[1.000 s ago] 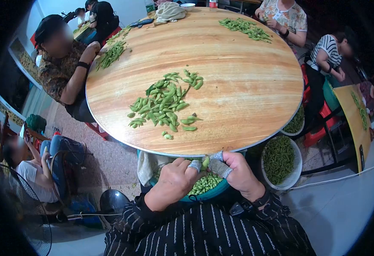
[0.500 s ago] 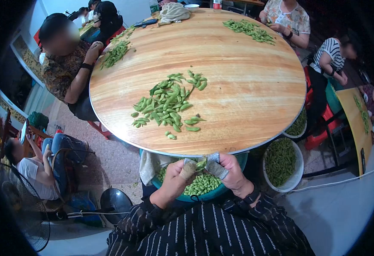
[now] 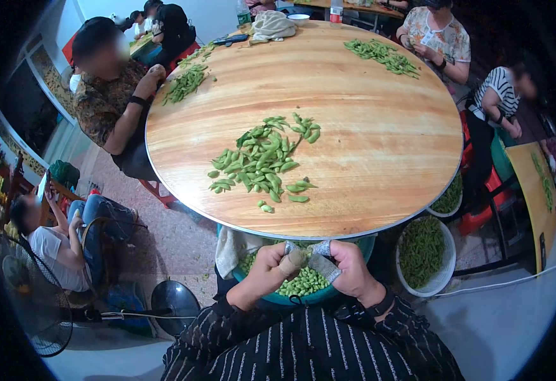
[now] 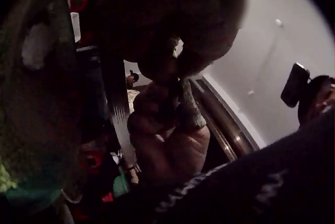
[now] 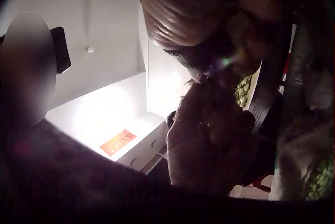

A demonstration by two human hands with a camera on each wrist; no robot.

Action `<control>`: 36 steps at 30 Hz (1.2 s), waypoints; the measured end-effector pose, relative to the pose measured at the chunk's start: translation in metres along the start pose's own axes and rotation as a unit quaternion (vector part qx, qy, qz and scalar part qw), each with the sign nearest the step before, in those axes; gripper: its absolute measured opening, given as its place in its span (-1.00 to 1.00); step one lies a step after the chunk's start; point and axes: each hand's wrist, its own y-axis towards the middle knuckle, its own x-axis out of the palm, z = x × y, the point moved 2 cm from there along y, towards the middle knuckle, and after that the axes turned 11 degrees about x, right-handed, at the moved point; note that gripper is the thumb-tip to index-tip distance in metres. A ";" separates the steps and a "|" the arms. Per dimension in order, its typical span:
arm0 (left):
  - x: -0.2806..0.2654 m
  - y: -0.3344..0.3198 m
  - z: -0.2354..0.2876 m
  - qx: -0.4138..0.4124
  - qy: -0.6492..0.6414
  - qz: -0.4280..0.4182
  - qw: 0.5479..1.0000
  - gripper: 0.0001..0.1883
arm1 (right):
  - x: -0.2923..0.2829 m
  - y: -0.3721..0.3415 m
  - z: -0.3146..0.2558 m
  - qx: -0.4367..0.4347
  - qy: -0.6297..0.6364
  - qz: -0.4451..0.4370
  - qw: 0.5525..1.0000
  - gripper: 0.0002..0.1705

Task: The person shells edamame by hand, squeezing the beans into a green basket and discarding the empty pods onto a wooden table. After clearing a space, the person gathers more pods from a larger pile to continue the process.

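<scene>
L hand (image 3: pixel 264 273) and R hand (image 3: pixel 352 272) pinch soybean pod (image 3: pixel 307 252) betw. them, over teal basin (image 3: pixel 365 254). Apparently done: shelled beans (image 3: pixel 303 283) therein, many. Remaining: pod pile (image 3: pixel 263 160), near L part of wooden surface (image 3: pixel 386 146).

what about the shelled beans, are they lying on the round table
No, the head view shows the shelled beans in the teal basin, below the near edge of the round table.

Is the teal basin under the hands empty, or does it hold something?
Not empty: the head view shows green beans inside the teal basin; how full, I cannot tell.
</scene>
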 end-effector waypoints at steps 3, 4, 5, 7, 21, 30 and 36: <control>0.003 0.000 0.000 -0.012 0.046 0.047 0.998 -0.86 | 0.003 0.001 -0.001 -0.046 -0.117 0.021 0.992 -0.85; 0.000 -0.001 -0.007 -0.038 0.002 0.065 0.997 -0.88 | 0.004 0.001 -0.002 -0.067 -0.171 0.029 0.983 -0.84; -0.002 -0.002 -0.011 -0.063 -0.042 0.083 0.994 -0.88 | 0.006 0.002 -0.003 -0.074 -0.198 0.034 0.977 -0.83; 0.000 0.001 -0.003 -0.084 -0.044 0.088 0.992 -0.85 | 0.009 0.003 -0.002 -0.090 -0.253 0.044 0.962 -0.81; -0.046 0.042 0.044 0.039 0.585 0.157 0.795 -0.79 | -0.107 -0.046 -0.023 0.056 -0.217 0.257 0.940 -0.89; -0.023 0.019 0.034 0.135 0.532 -0.020 0.836 -0.84 | -0.237 -0.111 0.100 0.193 -0.378 0.424 0.800 -0.82; -0.022 0.070 0.036 0.195 0.639 -0.021 0.744 -0.80 | -0.208 -0.102 0.075 0.128 -0.463 0.405 0.778 -0.76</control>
